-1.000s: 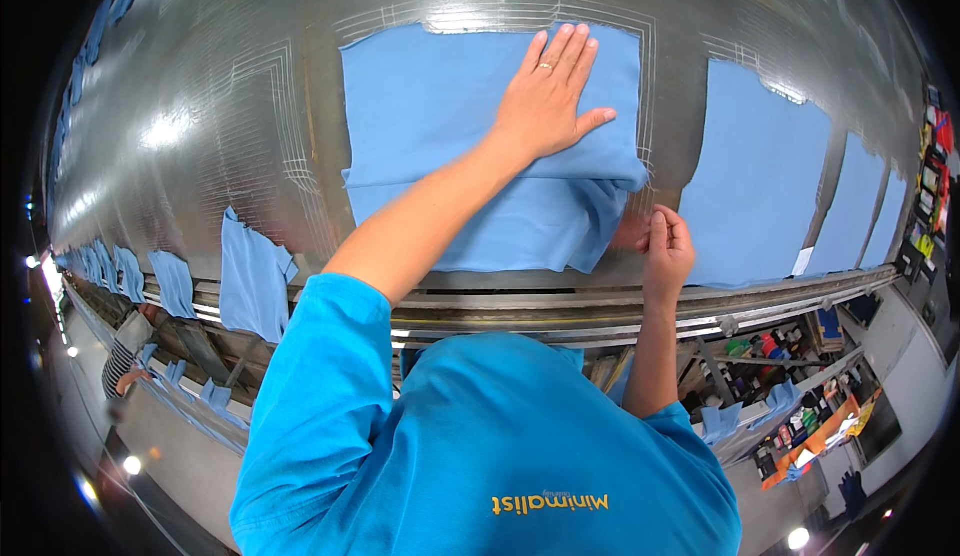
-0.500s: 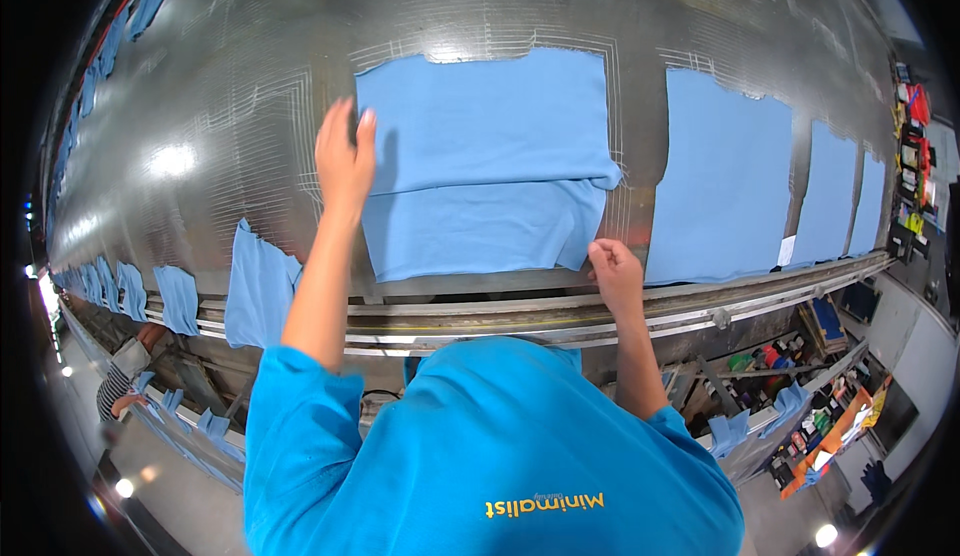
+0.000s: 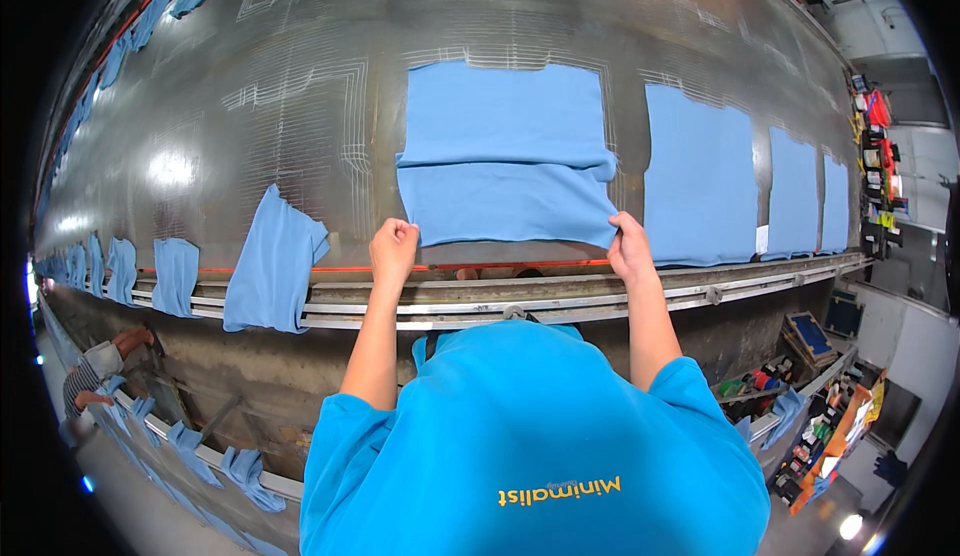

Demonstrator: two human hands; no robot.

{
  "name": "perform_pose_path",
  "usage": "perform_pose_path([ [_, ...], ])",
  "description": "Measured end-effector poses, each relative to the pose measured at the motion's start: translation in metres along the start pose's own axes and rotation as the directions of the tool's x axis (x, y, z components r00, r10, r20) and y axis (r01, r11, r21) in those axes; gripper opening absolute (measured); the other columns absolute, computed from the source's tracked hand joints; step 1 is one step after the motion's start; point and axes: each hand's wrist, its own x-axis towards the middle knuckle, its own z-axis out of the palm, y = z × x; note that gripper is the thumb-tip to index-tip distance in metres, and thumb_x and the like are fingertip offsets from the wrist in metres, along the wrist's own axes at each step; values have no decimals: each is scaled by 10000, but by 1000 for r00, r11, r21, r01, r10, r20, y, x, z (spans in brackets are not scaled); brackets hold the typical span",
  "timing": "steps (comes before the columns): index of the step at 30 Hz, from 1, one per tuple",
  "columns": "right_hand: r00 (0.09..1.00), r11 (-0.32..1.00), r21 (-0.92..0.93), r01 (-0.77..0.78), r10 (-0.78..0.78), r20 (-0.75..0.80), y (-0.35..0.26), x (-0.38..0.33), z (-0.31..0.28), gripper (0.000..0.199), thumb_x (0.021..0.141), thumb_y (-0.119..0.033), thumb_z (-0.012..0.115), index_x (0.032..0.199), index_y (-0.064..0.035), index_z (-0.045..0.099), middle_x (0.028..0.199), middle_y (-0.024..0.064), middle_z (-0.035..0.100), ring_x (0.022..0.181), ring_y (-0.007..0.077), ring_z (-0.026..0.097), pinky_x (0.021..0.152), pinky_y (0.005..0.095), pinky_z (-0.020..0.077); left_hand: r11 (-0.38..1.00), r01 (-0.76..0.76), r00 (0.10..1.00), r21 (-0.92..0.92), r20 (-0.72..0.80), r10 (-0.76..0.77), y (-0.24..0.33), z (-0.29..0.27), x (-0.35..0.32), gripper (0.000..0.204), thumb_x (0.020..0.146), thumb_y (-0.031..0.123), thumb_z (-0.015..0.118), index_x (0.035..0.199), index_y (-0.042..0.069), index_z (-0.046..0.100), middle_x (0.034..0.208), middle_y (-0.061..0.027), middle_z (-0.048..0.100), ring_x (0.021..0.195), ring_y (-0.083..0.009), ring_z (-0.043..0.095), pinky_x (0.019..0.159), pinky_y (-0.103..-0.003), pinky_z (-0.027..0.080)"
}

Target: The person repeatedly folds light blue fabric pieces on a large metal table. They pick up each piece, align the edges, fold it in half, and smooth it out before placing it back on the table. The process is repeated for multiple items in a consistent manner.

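Observation:
A light blue cut fabric piece (image 3: pixel 505 116) lies on the dark table straight ahead of me, with a crosswise fold or ridge across its middle. My left hand (image 3: pixel 395 248) pinches its near left corner. At the near right corner, my right hand (image 3: pixel 630 246) has the cloth between thumb and fingers. Between the two hands the near edge is drawn out and sags a little. The far part of the piece lies flat inside white lines marked on the table.
Further fabric pieces (image 3: pixel 700 176) lie flat to the right. Crumpled ones (image 3: pixel 272 261) hang over the near table edge at left. A metal rail (image 3: pixel 540 294) runs along that edge. Another person (image 3: pixel 100 361) stands far left. Bottles and containers (image 3: pixel 815 436) fill a rack at lower right.
My left hand has come down from beside the piece's far left side to its near left corner and closed on it. The right hand still holds the near right corner. The view has shifted.

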Motion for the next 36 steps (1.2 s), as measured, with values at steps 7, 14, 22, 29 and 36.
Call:
perform_pose_path([
  [7,997,963,260,70,-75,8,-16,-27,2,206,916,-77,644,1118,-112,621,1075,45,683,1048,192,667,945,405,518,612,55,993,-789,110,52,2,-11,19,112,944,22,665,989,89,586,859,41,576,759,-57,520,696,-235,421],
  [14,961,954,119,276,-272,-51,-47,-64,13,216,945,-27,687,1158,-60,679,1064,57,696,988,154,667,873,321,540,570,76,982,-818,161,101,39,-62,-9,275,993,15,612,1263,10,667,1047,-17,691,904,-85,629,848,-265,518],
  [22,934,838,-424,343,-351,64,-38,-80,-13,196,968,-91,706,1132,15,719,960,11,679,848,84,628,748,272,576,862,105,977,-497,213,3,3,-83,-33,269,987,48,613,1239,12,701,995,1,678,835,-70,612,724,-237,500],
  [29,964,877,-421,231,-266,-24,19,-58,-44,197,966,-83,688,1139,7,715,894,0,672,768,74,628,627,274,602,975,111,968,-194,245,-62,-43,-34,-39,279,964,106,665,1214,-3,723,967,-4,678,816,-87,618,755,-292,583],
  [36,812,549,-671,499,-566,141,-20,-82,7,219,928,-46,676,1134,10,727,1057,148,704,831,256,684,739,362,550,799,-361,930,481,122,347,20,-1,-28,411,971,236,705,1322,24,676,1381,-211,607,1203,-355,611,1075,-420,479],
])
